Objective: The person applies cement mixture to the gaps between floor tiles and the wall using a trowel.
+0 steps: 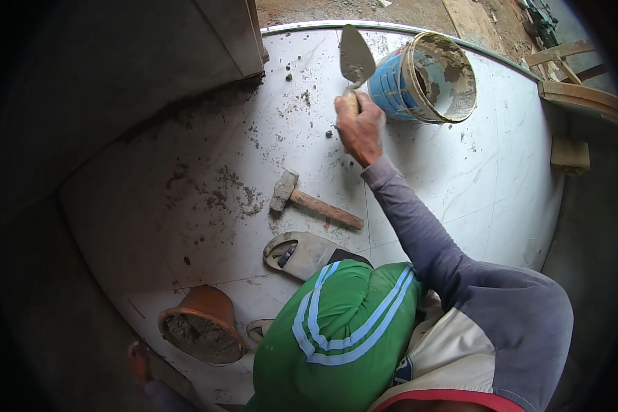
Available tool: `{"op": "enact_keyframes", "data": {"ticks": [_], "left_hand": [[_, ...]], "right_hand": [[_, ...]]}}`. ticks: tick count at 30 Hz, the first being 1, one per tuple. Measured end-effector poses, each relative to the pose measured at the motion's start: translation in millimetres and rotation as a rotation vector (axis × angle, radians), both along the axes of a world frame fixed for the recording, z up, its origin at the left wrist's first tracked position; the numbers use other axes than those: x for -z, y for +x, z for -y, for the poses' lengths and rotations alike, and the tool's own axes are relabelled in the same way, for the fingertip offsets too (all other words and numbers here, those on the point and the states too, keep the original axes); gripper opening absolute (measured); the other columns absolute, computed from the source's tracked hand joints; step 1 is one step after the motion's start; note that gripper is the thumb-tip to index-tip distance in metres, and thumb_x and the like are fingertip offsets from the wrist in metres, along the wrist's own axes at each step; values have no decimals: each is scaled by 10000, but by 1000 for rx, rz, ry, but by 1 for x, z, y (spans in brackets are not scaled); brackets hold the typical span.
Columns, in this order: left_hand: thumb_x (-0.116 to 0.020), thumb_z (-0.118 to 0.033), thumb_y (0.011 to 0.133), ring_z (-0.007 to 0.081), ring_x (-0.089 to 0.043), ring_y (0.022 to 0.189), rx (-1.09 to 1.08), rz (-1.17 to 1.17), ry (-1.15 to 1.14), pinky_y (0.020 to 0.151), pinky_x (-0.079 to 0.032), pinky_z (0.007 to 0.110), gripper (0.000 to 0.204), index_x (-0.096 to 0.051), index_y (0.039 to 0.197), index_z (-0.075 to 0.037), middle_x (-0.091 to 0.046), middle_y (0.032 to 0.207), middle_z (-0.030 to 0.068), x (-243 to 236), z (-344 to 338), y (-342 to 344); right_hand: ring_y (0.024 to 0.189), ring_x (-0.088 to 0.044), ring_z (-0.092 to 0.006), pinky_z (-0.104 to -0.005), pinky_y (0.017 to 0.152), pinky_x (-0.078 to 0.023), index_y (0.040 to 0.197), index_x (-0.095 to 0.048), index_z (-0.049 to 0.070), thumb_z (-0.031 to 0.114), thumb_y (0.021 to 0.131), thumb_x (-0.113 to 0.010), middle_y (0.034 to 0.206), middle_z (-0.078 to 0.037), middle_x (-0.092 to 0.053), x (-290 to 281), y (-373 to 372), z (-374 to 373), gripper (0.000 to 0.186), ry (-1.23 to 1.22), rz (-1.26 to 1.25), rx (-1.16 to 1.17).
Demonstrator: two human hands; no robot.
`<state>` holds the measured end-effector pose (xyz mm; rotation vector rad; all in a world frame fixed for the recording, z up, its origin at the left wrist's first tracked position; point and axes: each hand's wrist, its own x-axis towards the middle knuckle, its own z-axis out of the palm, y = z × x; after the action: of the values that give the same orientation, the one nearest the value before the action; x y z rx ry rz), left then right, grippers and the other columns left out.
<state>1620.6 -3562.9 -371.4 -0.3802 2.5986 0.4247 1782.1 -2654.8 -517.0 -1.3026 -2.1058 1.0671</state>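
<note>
My right hand is shut on the wooden handle of a pointed trowel, whose mortar-smeared blade points up and away from me. The blade sits just left of a blue bucket caked with grey mortar and tipped toward me. My left hand is low at the left, resting at the edge of the white tiles beside an orange bowl holding grey mortar. Whether its fingers are apart is too dim to tell. A hammer with a wooden handle lies on the tiles between the two hands.
Large white floor tiles carry scattered mortar crumbs. A grey wall runs along the left. A grey sandal lies by my green-clad knee. Wooden pieces and bare ground lie beyond the tiles at the top right.
</note>
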Motion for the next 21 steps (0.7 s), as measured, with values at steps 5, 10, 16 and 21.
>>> {"op": "enact_keyframes", "data": {"ticks": [5, 10, 16, 21], "left_hand": [[-633, -208, 1067, 233, -712, 901, 196, 174, -137, 819, -581, 406, 179, -721, 1126, -64, -717, 1007, 118, 21, -5, -4], [-636, -340, 1073, 213, -692, 894, -39, 257, 88, 741, -535, 360, 298, -683, 1171, -62, -704, 1043, 72, 3, 27, 12], [-604, -503, 1076, 244, -698, 979, -238, 393, 16, 802, -515, 408, 546, -637, 1376, -48, -713, 1190, 106, 29, -11, 45], [-540, -623, 1089, 233, -695, 1012, -275, 501, 50, 840, -516, 421, 688, -611, 1438, -35, -715, 1224, 109, 33, -45, 58]], "right_hand": [[841, -764, -419, -488, 811, -582, 1135, -719, -35, 307, 989, -712, 922, -268, -763, 1, 52, -49, 372, 255, 142, -66], [835, -754, -437, -499, 809, -578, 1072, -731, -35, 329, 990, -706, 901, -275, -754, -2, 65, -78, 373, 169, 263, 84], [598, -715, -391, -487, 613, -581, 1010, -731, -17, 237, 992, -661, 729, -229, -722, -28, 54, -25, 264, 119, 226, -425], [693, -746, -412, -522, 709, -612, 1026, -745, -16, 265, 978, -662, 755, -253, -723, -22, 1, -13, 297, 246, 412, -598]]}}
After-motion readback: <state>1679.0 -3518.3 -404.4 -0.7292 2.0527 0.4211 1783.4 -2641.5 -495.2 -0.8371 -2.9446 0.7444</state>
